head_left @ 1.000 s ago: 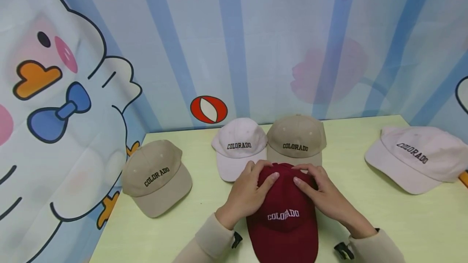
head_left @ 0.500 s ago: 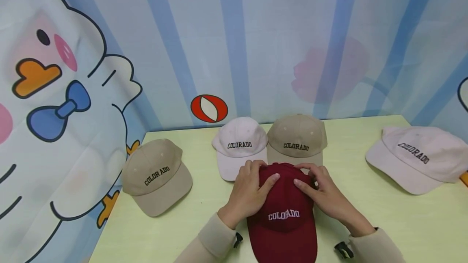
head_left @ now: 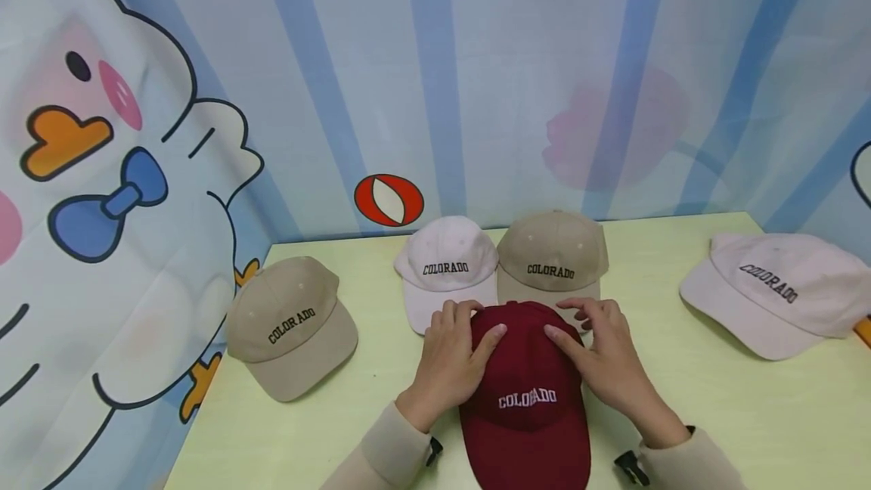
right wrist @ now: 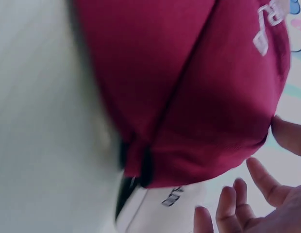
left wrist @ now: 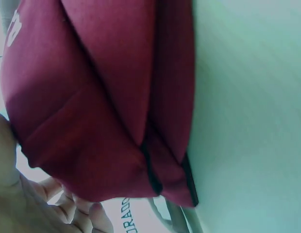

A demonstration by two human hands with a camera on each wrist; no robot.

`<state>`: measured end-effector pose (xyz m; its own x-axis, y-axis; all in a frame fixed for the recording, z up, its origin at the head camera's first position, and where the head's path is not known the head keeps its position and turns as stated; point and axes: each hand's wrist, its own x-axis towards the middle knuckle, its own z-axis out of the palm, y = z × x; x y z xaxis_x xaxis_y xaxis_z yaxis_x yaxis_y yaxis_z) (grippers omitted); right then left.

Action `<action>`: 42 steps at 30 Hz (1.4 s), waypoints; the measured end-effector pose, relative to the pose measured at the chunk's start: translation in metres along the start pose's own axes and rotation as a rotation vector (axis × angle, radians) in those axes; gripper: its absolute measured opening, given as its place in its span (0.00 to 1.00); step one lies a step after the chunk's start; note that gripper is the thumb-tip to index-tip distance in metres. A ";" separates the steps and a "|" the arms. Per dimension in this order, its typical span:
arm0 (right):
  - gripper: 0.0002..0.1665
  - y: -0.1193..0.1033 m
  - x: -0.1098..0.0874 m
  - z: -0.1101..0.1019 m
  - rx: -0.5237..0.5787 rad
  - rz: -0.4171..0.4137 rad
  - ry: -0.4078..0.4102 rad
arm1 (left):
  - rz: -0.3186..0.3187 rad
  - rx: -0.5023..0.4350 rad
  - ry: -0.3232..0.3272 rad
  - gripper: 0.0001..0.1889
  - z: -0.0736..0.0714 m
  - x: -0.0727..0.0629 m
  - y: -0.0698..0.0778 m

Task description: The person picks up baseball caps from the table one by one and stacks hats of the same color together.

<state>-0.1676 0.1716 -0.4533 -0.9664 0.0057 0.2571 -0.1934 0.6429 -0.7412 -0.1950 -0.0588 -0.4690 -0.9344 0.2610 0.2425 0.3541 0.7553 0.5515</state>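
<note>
A dark red baseball cap point(head_left: 527, 369) with white COLORADO lettering lies on the table, its brim toward me. On the left side of its crown, my left hand point(head_left: 445, 369) rests its thumb, the other fingers loosely bent by the cap's back edge. My right hand point(head_left: 612, 358) is at the right side, thumb touching the crown. In the right wrist view its index finger point(right wrist: 267, 184) is at the crown's back, while the remaining fingers stand apart from the cloth. Behind the red cap sit a white cap point(head_left: 445, 263) and a beige cap point(head_left: 553, 255), side by side.
Another beige cap point(head_left: 292, 327) sits at the table's left, turned at an angle. A pale pinkish-white cap point(head_left: 779, 293) lies near the right edge. The pale yellow table point(head_left: 381, 429) ends at a printed cloth backdrop point(head_left: 503, 82).
My fingers and thumbs have loosened on the red cap. The left hand has shifted slightly left, and the right hand's fingers have lifted off its back. The cap has stayed nearly in place.
</note>
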 end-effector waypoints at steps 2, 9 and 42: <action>0.23 -0.008 -0.002 0.000 0.010 -0.004 0.022 | -0.005 -0.004 0.006 0.30 -0.002 -0.002 -0.003; 0.19 -0.042 -0.009 0.005 0.135 -0.057 0.001 | -0.042 -0.038 0.052 0.28 -0.014 -0.007 -0.015; 0.21 -0.138 -0.011 0.087 0.622 0.092 -0.326 | -0.228 -0.151 0.219 0.18 -0.091 -0.033 -0.064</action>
<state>-0.1450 0.0168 -0.4078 -0.9661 -0.2535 0.0497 -0.0756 0.0935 -0.9927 -0.1835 -0.1704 -0.4395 -0.9653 -0.0519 0.2559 0.1541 0.6778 0.7189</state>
